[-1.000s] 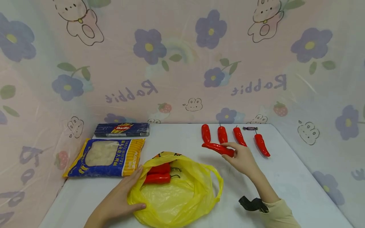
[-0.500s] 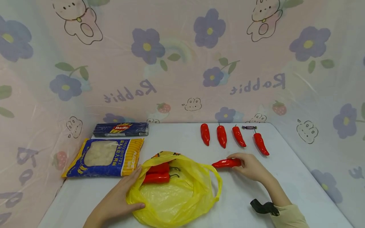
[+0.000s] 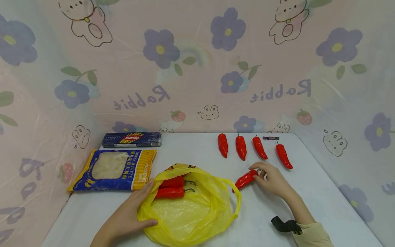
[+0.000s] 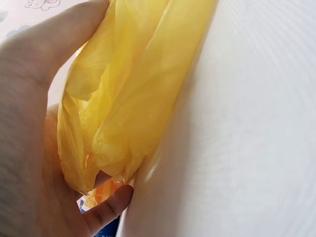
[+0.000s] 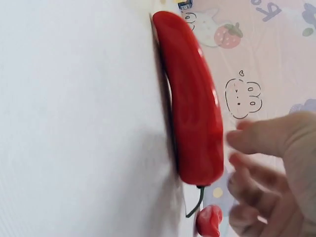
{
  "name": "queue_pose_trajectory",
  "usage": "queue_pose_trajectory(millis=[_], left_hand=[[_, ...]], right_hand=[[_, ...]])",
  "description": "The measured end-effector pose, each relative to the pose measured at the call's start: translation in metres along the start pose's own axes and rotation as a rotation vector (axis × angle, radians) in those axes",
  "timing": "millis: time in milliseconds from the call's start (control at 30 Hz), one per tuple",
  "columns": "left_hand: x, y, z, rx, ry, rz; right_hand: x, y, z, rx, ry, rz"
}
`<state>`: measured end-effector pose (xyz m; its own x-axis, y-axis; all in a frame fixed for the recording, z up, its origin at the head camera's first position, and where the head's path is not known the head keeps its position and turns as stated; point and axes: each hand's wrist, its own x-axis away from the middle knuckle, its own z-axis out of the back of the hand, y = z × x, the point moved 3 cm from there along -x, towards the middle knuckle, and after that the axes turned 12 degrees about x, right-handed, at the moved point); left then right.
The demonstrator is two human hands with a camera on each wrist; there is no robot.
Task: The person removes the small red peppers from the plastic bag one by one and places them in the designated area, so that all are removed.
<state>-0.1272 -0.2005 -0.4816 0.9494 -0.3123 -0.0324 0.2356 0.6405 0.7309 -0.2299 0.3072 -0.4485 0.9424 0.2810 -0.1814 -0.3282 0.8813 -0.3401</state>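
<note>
A yellow plastic bag (image 3: 185, 219) lies with its mouth facing up, and 2 red chili peppers (image 3: 169, 192) show inside it. My left hand (image 3: 129, 212) holds the bag's left side, thumb at the front and fingers along the outer wall; in the left wrist view the fingers reach around the yellow plastic (image 4: 143, 84). To the right of the bag, another red chili pepper (image 3: 246, 179) rests on the white table. My right hand (image 3: 271, 178) is at its stem end. The right wrist view shows the fingers loosely bent, with a gap between them and the pepper (image 5: 192, 108).
Several red chili peppers (image 3: 241, 147) lie in a row at the back right, by a small purple wrapped candy (image 3: 271, 138). A dark blue spaghetti pack (image 3: 114, 140) and a blue and yellow orecchiette bag (image 3: 111, 170) lie at the left. A patterned curtain (image 3: 197, 68) stands behind the table.
My right hand has brought a chili pepper from the row toward the bag, set it on the table and let go; the pepper has turned to a slant. My left hand stays at the bag.
</note>
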Motion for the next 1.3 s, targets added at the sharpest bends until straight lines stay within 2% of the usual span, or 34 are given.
queue_pose_trajectory(millis=[100,200,267,333,500,800,1033,1200,1300], left_hand=[[0.0,0.0,0.0,0.004,-0.004,0.01],[0.0,0.001,0.0,0.003,-0.005,0.011],[0.0,0.001,0.001,0.002,-0.003,0.009],[0.0,0.001,0.001,0.001,-0.001,0.005],[0.0,0.002,0.001,-0.002,-0.002,-0.004],[0.0,0.002,0.001,0.001,-0.008,0.002],[0.0,0.001,0.001,0.005,-0.006,-0.002],[0.001,0.001,0.001,0.002,0.001,-0.009],[0.001,0.001,0.001,-0.004,-0.004,-0.002]], right_hand=[[0.001,0.0,0.004,0.016,0.041,-0.186],[0.004,-0.002,0.004,0.021,0.007,-0.345],[0.005,-0.003,0.001,0.021,-0.038,-0.404],[0.006,-0.005,-0.003,0.012,-0.081,-0.428],[0.004,-0.011,-0.013,-0.023,-0.113,-0.42],[-0.002,-0.024,-0.026,-0.093,-0.09,-0.307],[-0.01,-0.024,-0.037,-0.187,-0.072,-0.287],[-0.015,-0.024,-0.041,-0.22,-0.052,-0.27],[-0.016,-0.025,-0.042,-0.226,-0.042,-0.287]])
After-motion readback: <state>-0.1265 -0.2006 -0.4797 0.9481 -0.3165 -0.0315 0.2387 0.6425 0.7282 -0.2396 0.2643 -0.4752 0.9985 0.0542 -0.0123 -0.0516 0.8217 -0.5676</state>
